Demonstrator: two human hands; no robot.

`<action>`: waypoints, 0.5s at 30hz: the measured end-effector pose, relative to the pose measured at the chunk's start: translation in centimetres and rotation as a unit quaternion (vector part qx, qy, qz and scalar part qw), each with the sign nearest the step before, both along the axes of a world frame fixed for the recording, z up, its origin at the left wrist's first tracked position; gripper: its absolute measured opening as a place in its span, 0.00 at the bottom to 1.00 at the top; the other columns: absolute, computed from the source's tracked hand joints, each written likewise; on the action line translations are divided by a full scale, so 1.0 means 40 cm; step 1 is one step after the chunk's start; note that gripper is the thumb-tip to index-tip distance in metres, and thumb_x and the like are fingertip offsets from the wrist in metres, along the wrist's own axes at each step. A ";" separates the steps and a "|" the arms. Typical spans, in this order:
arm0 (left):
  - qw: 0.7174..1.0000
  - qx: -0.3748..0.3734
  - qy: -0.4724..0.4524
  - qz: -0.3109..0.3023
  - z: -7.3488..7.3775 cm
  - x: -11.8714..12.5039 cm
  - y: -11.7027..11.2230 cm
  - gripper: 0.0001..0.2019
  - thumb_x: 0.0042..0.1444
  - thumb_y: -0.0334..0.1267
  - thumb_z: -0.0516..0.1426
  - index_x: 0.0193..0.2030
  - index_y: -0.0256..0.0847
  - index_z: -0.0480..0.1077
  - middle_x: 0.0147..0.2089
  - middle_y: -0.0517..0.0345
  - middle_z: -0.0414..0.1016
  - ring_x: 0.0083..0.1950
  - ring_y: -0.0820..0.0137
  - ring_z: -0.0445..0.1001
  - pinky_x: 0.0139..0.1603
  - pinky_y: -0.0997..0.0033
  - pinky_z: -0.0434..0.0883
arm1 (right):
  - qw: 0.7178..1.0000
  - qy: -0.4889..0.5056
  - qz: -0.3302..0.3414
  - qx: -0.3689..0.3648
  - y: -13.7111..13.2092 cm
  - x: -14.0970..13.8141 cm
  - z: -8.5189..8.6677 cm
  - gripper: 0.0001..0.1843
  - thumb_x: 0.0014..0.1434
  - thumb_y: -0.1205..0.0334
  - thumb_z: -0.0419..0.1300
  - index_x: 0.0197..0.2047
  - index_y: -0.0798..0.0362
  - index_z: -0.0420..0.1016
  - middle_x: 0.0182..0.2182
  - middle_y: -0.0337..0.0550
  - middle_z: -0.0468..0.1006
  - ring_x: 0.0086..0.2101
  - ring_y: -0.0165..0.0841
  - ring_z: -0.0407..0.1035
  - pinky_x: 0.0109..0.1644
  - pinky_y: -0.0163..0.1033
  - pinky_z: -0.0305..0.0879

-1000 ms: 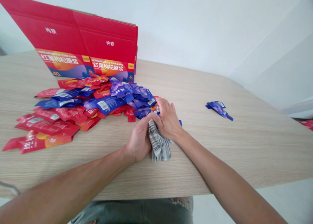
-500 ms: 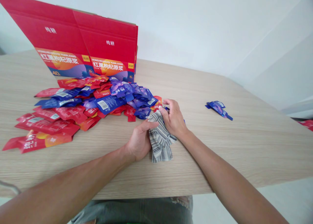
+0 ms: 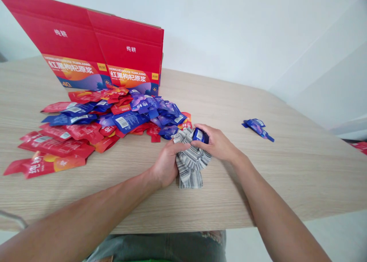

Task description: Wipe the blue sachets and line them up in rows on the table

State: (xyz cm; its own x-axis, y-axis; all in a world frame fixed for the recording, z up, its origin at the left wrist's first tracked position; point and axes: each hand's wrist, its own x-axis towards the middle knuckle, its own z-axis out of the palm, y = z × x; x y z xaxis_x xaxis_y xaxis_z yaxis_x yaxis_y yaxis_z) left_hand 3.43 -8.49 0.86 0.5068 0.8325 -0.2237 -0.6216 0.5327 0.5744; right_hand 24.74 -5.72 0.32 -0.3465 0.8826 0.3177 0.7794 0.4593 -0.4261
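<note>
My left hand [image 3: 168, 160] is closed on a grey-and-black striped cloth pouch [image 3: 189, 160], its thumb lying across the fabric. The cloth is gathered in folds, and its lower end hangs toward the table's front. My right hand [image 3: 215, 141] grips a blue sachet [image 3: 200, 136] with a white barcode label, between thumb and fingers at the cloth's upper right edge. Part of the sachet is hidden by the fingers and the cloth. Just left of the hands lies a heap of red and blue sachets [image 3: 129, 121].
A red printed cardboard box [image 3: 126, 61] stands behind the heap by the wall. Blue sachets [image 3: 258, 129] lie apart on the right of the wooden table [image 3: 301, 170]. Something red [image 3: 360, 146] shows at the far right edge. A grey curved bar [image 3: 13, 217] is at lower left.
My right hand has shifted slightly right and turned, bringing the blue sachet into clear view at the cloth's edge. My left hand still holds the cloth in nearly the same place.
</note>
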 end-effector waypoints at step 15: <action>1.000 -0.006 -0.010 -0.014 -0.011 0.002 0.004 0.21 0.49 0.31 0.66 0.53 0.36 0.79 0.47 0.46 0.87 0.51 0.50 0.85 0.58 0.51 0.79 | 0.965 -0.203 -0.162 -0.023 -0.005 -0.012 0.035 0.21 0.76 0.61 0.51 0.65 0.57 0.75 0.46 0.60 0.87 0.45 0.50 0.83 0.50 0.48 0.74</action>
